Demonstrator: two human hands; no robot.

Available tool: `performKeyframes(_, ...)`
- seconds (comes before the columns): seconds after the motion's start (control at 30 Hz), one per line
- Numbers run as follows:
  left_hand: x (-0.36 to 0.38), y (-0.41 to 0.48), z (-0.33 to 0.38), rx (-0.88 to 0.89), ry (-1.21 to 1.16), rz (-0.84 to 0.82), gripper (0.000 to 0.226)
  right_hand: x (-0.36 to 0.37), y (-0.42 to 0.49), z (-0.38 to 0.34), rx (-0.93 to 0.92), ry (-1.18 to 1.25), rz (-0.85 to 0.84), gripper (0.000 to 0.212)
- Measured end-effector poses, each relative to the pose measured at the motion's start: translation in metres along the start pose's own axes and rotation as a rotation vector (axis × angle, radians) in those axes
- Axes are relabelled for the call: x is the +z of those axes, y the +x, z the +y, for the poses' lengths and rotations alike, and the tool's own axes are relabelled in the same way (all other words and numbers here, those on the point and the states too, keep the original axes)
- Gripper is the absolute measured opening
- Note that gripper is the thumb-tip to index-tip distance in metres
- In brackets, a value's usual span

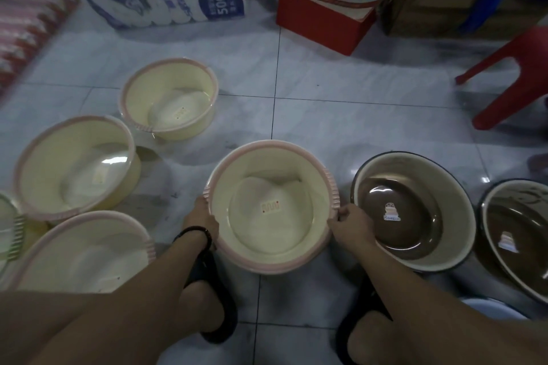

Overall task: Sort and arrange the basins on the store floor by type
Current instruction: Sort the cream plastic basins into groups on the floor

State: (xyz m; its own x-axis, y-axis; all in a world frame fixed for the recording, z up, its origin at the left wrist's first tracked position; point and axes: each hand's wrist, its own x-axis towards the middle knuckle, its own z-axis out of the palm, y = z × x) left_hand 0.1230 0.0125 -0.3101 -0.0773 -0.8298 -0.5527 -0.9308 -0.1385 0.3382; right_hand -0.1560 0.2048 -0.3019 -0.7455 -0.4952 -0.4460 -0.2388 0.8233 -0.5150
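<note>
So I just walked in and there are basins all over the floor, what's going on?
A person is holding one cream basin by its pink rim, left hand on one side and right hand on the other. Three other cream basins sit on the tiled floor to its left, and two brown basins sit to its right.
</note>
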Motion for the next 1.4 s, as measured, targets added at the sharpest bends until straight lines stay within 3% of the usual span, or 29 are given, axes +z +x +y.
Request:
performKeyframes(0.17, -0.019, -0.015, 0.007, -0.059, 0.101, -0.058, 0.046, -0.009, 0.006, -0.010, 0.053, -0.075, -0.121, 0.030)
performKeyframes(0.23, -0.046, -0.019, 0.017, -0.003, 0.182, -0.141, 0.050, -0.017, 0.006, -0.036, 0.035, -0.033, -0.038, 0.035)
performKeyframes(0.33, -0.118, -0.044, 0.049, 0.120, 0.371, -0.270, 0.051, -0.024, 0.000, -0.092, -0.180, -0.031, 0.066, 0.027)
performKeyframes(0.47, -0.218, -0.066, 0.071, 0.188, 0.436, -0.214, 0.047, 0.001, -0.003, -0.181, -0.341, 0.122, -0.143, 0.020)
performKeyframes(0.6, -0.276, -0.066, 0.066, 0.270, 0.433, -0.014, 0.038, 0.053, 0.002, -0.266, -0.208, 0.409, -0.331, 0.007)
performKeyframes(0.73, -0.292, -0.030, 0.063, 0.303, 0.193, 0.223, 0.028, 0.120, 0.024, -0.330, -0.064, 0.594, -0.431, 0.012)
performKeyframes(0.87, -0.297, -0.004, 0.069, 0.344, 0.153, 0.247, 0.026, 0.185, 0.064, -0.376, 0.052, 0.690, -0.488, 0.027)
performKeyframes(1.07, -0.296, 0.019, 0.050, 0.246, 0.162, 0.281, 0.033, 0.255, 0.117, -0.408, 0.242, 0.785, -0.494, 0.039)
performKeyframes(1.2, -0.298, 0.019, 0.045, 0.282, 0.187, 0.311, 0.037, 0.271, 0.148, -0.415, 0.301, 0.855, -0.593, 0.051)
performKeyframes(1.27, -0.298, 0.017, 0.039, 0.266, 0.166, 0.276, 0.040, 0.264, 0.145, -0.423, 0.311, 0.954, -0.658, 0.047)
performKeyframes(1.4, -0.292, 0.018, 0.033, 0.187, 0.208, 0.207, 0.049, 0.238, 0.127, -0.435, 0.331, 0.977, -0.467, 0.047)
